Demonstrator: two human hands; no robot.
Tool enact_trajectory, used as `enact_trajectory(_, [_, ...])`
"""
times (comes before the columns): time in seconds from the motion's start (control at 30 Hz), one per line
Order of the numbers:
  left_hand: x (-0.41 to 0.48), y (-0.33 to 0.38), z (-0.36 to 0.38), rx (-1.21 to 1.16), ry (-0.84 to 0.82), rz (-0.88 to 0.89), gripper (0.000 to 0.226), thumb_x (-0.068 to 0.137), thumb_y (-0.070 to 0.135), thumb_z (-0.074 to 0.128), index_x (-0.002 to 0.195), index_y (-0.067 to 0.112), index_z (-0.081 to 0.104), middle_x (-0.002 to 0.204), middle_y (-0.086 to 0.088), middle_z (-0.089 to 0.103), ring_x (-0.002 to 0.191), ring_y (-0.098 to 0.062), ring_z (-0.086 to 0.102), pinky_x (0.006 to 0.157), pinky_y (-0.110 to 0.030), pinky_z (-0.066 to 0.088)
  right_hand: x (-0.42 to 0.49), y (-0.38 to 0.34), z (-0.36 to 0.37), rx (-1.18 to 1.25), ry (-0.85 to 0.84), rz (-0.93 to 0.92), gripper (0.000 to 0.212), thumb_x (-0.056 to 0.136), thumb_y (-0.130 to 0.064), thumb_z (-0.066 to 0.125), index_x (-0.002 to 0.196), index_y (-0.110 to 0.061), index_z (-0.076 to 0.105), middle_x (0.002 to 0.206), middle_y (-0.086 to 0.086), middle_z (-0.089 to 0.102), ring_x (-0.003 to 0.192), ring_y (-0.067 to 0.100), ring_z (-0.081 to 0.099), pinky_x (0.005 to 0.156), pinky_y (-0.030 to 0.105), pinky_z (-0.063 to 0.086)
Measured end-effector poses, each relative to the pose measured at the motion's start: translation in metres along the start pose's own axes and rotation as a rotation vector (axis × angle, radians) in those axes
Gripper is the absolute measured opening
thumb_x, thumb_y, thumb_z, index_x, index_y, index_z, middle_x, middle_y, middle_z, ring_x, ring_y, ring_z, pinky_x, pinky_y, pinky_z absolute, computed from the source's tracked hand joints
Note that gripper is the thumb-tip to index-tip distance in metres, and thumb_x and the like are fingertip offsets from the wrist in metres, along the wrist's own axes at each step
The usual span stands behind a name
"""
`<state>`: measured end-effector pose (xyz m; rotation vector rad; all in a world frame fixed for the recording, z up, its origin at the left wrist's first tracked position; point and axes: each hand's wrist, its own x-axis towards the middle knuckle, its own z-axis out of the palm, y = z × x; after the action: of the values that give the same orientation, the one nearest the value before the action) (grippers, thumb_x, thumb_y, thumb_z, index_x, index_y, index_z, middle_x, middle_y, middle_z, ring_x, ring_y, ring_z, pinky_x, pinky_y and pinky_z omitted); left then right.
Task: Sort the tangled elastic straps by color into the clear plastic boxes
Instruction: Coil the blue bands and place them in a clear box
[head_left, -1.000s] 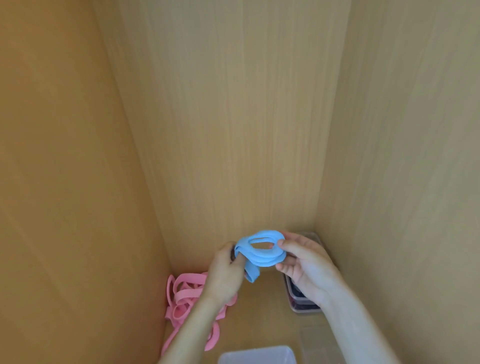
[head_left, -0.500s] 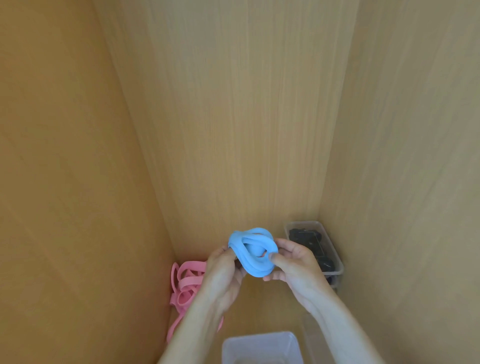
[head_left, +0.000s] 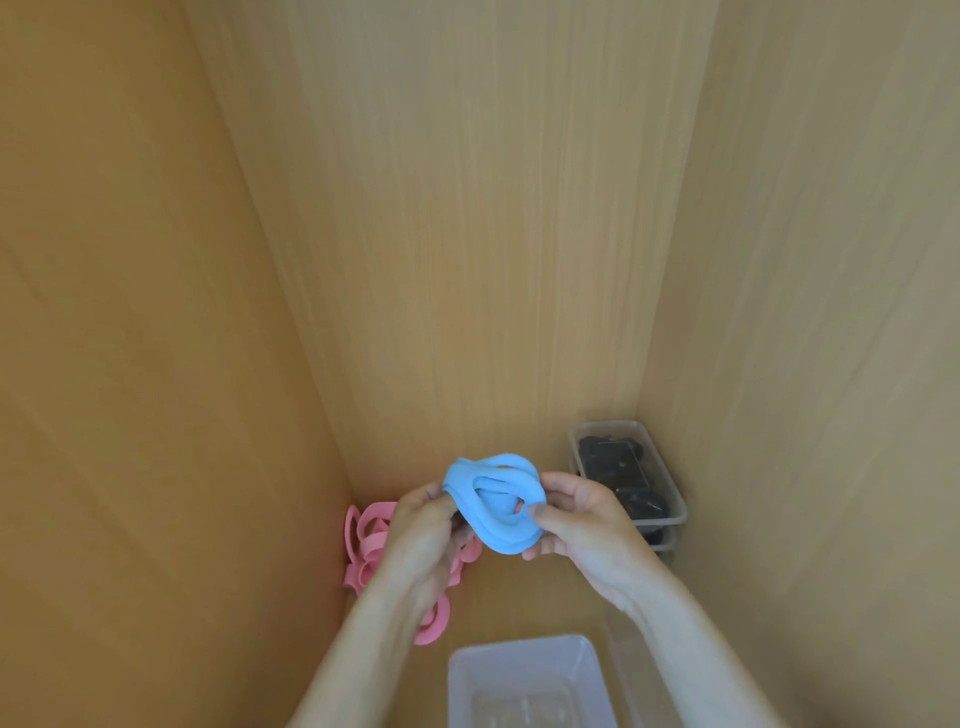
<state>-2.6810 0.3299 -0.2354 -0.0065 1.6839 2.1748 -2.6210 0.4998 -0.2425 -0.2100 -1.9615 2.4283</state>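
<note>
I see wood-grain panels (head_left: 467, 234) closing three sides over a matching floor (head_left: 519, 592). Left hand (head_left: 423, 535) and right hand (head_left: 582, 525) each pinch the blue strap bundle (head_left: 493, 512), held above the floor. Left of the bundle lie pink straps (head_left: 369, 540). Right of it, a clear box (head_left: 672, 501) holds black straps (head_left: 618, 467). An open clear box (head_left: 519, 649) sits nearer me.
</note>
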Motion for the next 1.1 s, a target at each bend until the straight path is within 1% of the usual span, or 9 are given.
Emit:
enact_trajectory(0.13, [0.000, 0.000, 0.003, -0.021, 0.004, -0.079, 0.025, 0.096, -0.006, 0.047, 0.108, -0.012, 0.068, 0.107, -0.033, 0.069, 0.091, -0.037, 0.062, 0.087, -0.049, 0.049, 0.001, 0.015, 0.009, -0.103, 0.142, -0.054, 0.028, 0.094, 0.009, 0.056, 0.113, -0.008, 0.069, 0.101, 0.012, 0.076, 0.076, 0.027, 0.073, 0.064, 0.033, 0.058])
enact_trajectory(0.2, [-0.002, 0.000, 0.002, -0.056, -0.015, -0.129, 0.026, 0.096, -0.005, 0.047, 0.110, -0.009, 0.069, 0.112, -0.030, 0.070, 0.096, -0.037, 0.068, 0.093, -0.048, 0.054, 0.001, 0.019, 0.011, -0.132, 0.163, -0.111, 0.028, 0.094, 0.010, 0.056, 0.114, -0.007, 0.068, 0.098, 0.011, 0.076, 0.070, 0.025, 0.070, 0.062, 0.034, 0.057])
enact_trajectory(0.3, [-0.002, 0.002, 0.002, -0.161, -0.062, -0.202, 0.027, 0.095, -0.005, 0.048, 0.110, -0.007, 0.070, 0.112, -0.028, 0.071, 0.095, -0.034, 0.072, 0.082, -0.042, 0.062, -0.001, 0.023, 0.012, -0.203, 0.199, -0.206, 0.026, 0.095, 0.007, 0.057, 0.116, -0.006, 0.065, 0.091, 0.010, 0.075, 0.063, 0.022, 0.066, 0.064, 0.034, 0.055])
enact_trajectory(0.43, [-0.002, 0.001, 0.001, -0.307, -0.085, -0.264, 0.033, 0.083, -0.003, 0.052, 0.113, -0.005, 0.066, 0.106, -0.022, 0.073, 0.081, -0.029, 0.072, 0.065, -0.036, 0.059, -0.004, 0.020, 0.015, -0.308, 0.222, -0.342, 0.026, 0.096, 0.004, 0.059, 0.119, -0.007, 0.064, 0.092, 0.008, 0.074, 0.064, 0.015, 0.067, 0.064, 0.028, 0.056])
enact_trajectory(0.63, [-0.007, -0.012, -0.003, -0.393, -0.201, -0.269, 0.029, 0.070, -0.005, 0.061, 0.090, 0.000, 0.080, 0.105, -0.022, 0.073, 0.084, -0.033, 0.074, 0.069, -0.035, 0.061, -0.005, 0.019, 0.019, -0.254, 0.161, -0.325, 0.029, 0.095, 0.011, 0.055, 0.110, -0.011, 0.066, 0.090, 0.006, 0.075, 0.067, 0.024, 0.065, 0.062, 0.035, 0.056])
enact_trajectory(0.73, [-0.012, -0.018, -0.005, -0.385, -0.255, -0.258, 0.035, 0.067, -0.003, 0.067, 0.100, -0.003, 0.078, 0.111, -0.024, 0.071, 0.090, -0.035, 0.072, 0.077, -0.036, 0.060, -0.006, 0.021, 0.018, -0.240, 0.154, -0.287, 0.032, 0.095, 0.011, 0.054, 0.104, -0.016, 0.067, 0.089, 0.003, 0.075, 0.068, 0.020, 0.066, 0.059, 0.030, 0.055])
enact_trajectory(0.87, [-0.016, -0.030, -0.013, -0.315, -0.253, -0.269, 0.035, 0.081, -0.002, 0.054, 0.108, 0.001, 0.077, 0.116, -0.021, 0.071, 0.099, -0.032, 0.073, 0.082, -0.037, 0.060, -0.010, 0.028, 0.022, -0.269, 0.167, -0.200, 0.035, 0.095, 0.013, 0.051, 0.094, -0.019, 0.067, 0.077, 0.000, 0.074, 0.062, 0.018, 0.064, 0.055, 0.032, 0.052])
enact_trajectory(0.97, [-0.021, -0.027, -0.018, -0.163, -0.284, -0.238, 0.047, 0.081, -0.004, 0.059, 0.127, -0.010, 0.060, 0.129, -0.030, 0.063, 0.109, -0.041, 0.067, 0.094, -0.049, 0.056, -0.017, 0.035, 0.024, -0.229, 0.188, -0.125, 0.035, 0.094, 0.016, 0.049, 0.090, -0.014, 0.068, 0.076, 0.001, 0.073, 0.065, 0.026, 0.064, 0.051, 0.031, 0.053])
enact_trajectory(1.1, [-0.031, -0.026, -0.025, -0.121, -0.310, -0.274, 0.068, 0.079, 0.000, 0.057, 0.141, -0.017, 0.036, 0.140, -0.039, 0.047, 0.118, -0.048, 0.056, 0.116, -0.064, 0.029, -0.024, 0.028, 0.021, -0.200, 0.138, -0.074, 0.034, 0.096, 0.013, 0.052, 0.086, -0.014, 0.071, 0.071, -0.001, 0.074, 0.061, 0.017, 0.065, 0.049, 0.025, 0.052])
